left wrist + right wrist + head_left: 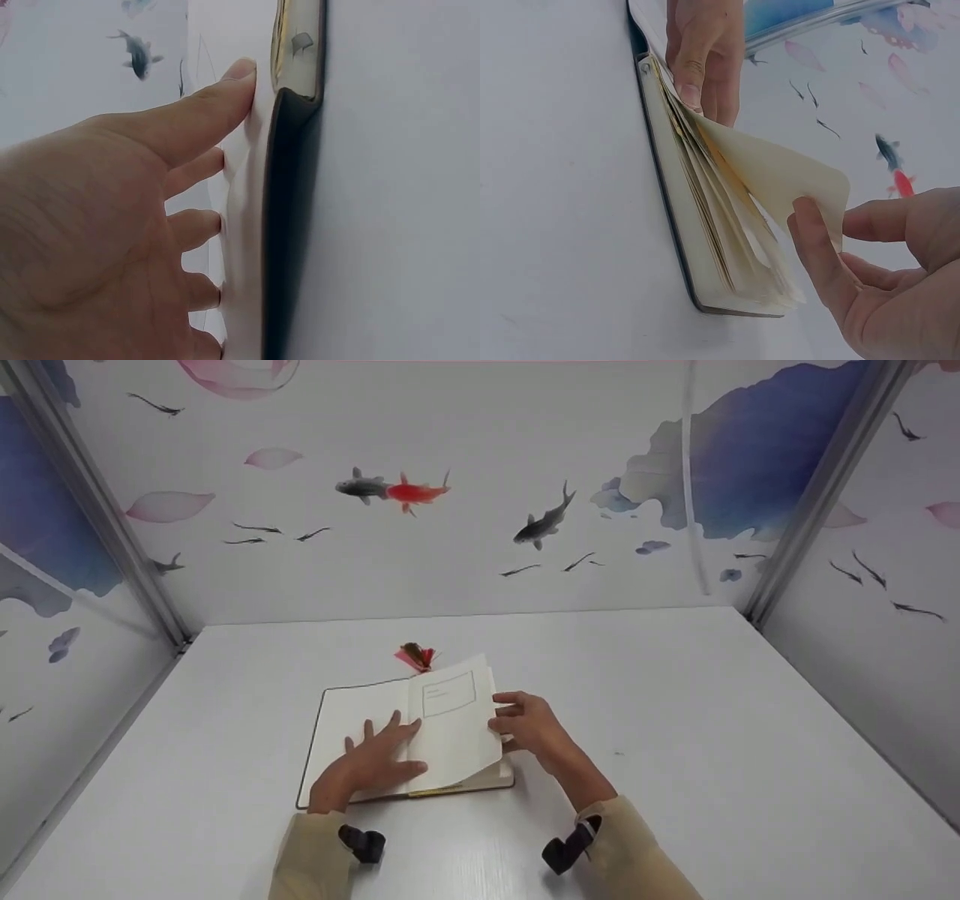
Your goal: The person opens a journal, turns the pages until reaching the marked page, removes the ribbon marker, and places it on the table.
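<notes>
An open notebook (pixel 457 735) with a dark cover lies on the white table. Its upper right page carries a printed rectangle with short lines. My left hand (pixel 373 761) rests with spread fingers on the left page and the middle fold, its thumb on the right page. At the right edge, my right hand (pixel 529 725) pinches a lifted page (pixel 810 176) between thumb and fingers. Beneath that page, several slightly fanned sheets (pixel 720 217) show in the right wrist view. Seen from the left wrist, the thumb presses near the spine (pixel 289 94).
A red and dark tassel-like piece (pixel 416 656) lies at the notebook's top edge. White panels (pixel 480 562) painted with fish and petals stand behind and beside the table (pixel 675 735). A small mark (pixel 619 753) shows on the tabletop to the right.
</notes>
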Demonstrator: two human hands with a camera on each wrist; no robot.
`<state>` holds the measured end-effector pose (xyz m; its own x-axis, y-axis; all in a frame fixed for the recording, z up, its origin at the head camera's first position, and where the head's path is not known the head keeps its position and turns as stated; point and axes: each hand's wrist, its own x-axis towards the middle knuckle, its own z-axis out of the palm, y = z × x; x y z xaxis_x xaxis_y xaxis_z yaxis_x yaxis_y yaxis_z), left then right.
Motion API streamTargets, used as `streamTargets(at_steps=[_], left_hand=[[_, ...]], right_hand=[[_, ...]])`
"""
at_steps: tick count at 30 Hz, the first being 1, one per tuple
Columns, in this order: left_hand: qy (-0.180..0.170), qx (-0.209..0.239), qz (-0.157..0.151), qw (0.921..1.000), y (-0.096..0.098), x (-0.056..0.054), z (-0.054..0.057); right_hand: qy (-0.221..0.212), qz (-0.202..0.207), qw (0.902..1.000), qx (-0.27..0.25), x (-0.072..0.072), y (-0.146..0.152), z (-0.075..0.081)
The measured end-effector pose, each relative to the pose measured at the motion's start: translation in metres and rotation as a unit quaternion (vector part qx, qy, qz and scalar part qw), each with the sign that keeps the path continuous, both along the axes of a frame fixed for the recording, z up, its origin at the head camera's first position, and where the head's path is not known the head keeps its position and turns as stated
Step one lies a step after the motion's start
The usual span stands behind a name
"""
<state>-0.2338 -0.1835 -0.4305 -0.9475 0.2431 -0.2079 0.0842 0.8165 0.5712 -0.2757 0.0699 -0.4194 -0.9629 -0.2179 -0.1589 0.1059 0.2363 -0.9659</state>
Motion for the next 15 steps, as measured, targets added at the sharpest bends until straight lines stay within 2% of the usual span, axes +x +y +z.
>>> streamTargets(at_steps=[15], left_hand=[[0.006, -0.012, -0.012, 0.9998, -0.0015, -0.0012, 0.0021]], right_hand=[[-0.003, 0.011, 0.9995, -0.030, -0.0039, 0.0047, -0.0027]])
